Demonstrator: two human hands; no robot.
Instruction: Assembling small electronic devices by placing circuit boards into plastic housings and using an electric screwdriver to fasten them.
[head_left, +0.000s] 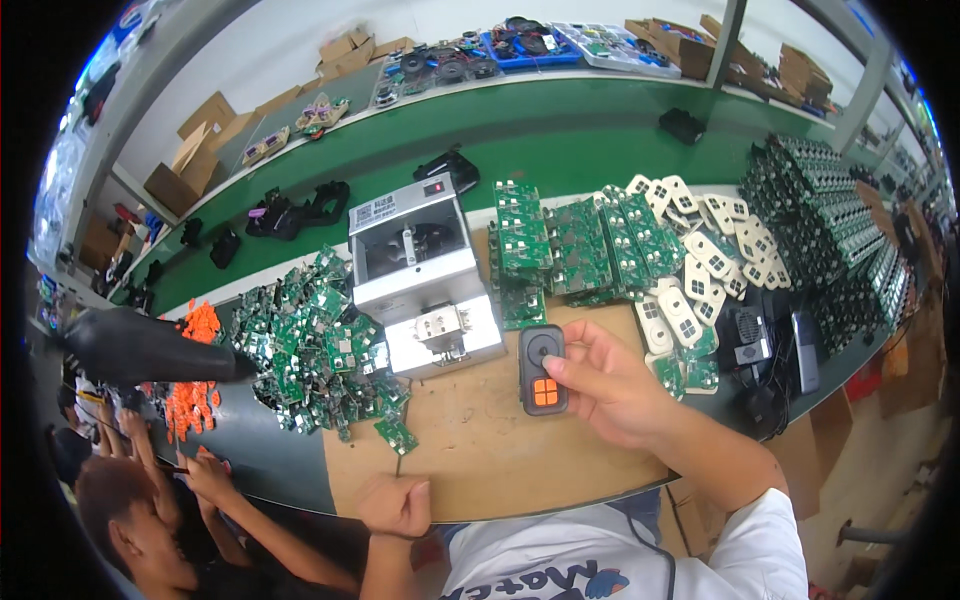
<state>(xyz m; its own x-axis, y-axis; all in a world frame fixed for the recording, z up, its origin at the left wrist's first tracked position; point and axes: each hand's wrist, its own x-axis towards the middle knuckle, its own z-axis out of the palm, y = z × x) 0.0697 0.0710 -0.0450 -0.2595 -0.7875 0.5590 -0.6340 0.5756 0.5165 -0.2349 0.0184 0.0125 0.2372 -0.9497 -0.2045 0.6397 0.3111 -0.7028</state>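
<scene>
- Remote [531, 372] is just front-right of the silver machine [420, 285]
- Blue tray [540, 61] way behind the machine has black round parts [530, 42] in it
- Right hand [612, 392] pinches the remote, thumb on its face; left hand [393, 506] is curled, can't tell if it's gripping anything
- Remote's dark, rounded-oblong, with orange squares [545, 392]

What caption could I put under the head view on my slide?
Right-hand fingers hold a dark device with orange buttons over a brown sheet, near a silver machine and green circuit boards.
</scene>
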